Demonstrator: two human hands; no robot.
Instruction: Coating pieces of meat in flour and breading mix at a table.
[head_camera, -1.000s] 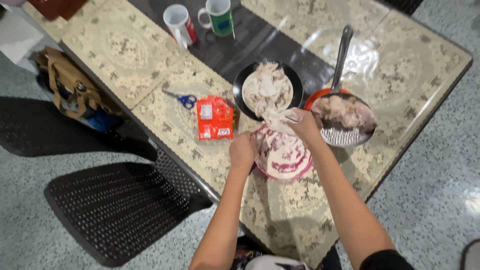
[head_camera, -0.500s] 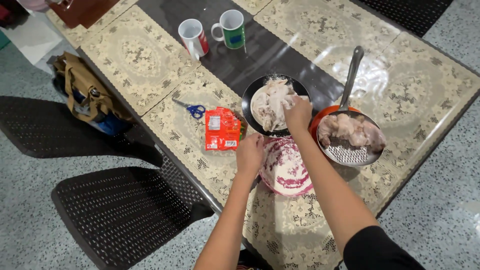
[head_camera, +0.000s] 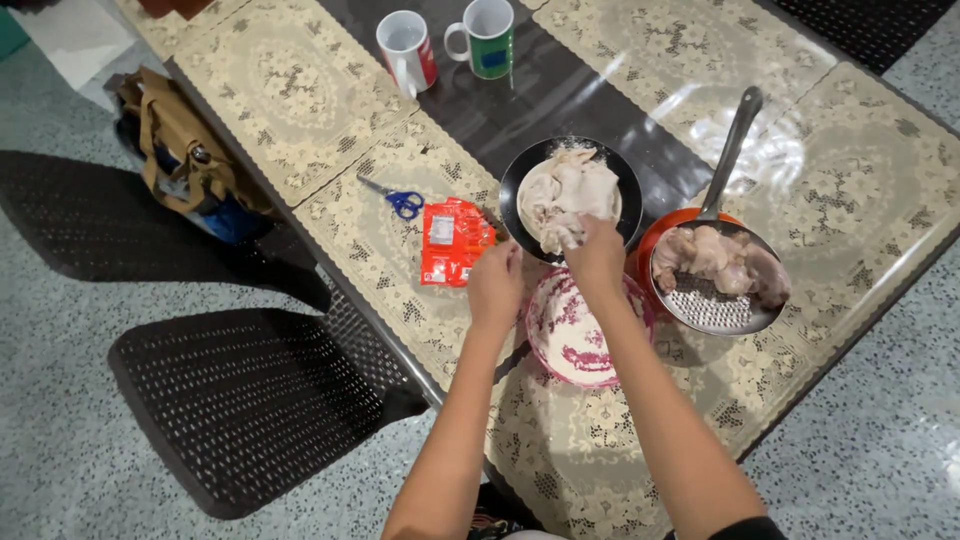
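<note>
Right hand (head_camera: 597, 252): fingers closed on floured chicken (head_camera: 566, 190), at near edge of black plate (head_camera: 512, 182) | Left hand (head_camera: 495, 283): curled at pink bowl (head_camera: 580, 335) rim, grip unclear | Strainer (head_camera: 722, 285): raw chicken, right.

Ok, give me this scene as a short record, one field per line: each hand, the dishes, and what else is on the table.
left hand: on the rim of the patterned bowl
right hand: touching floured chicken pieces at the edge of the black plate
strainer: holds uncoated chicken
also on table: red packet, blue scissors, two mugs
</note>
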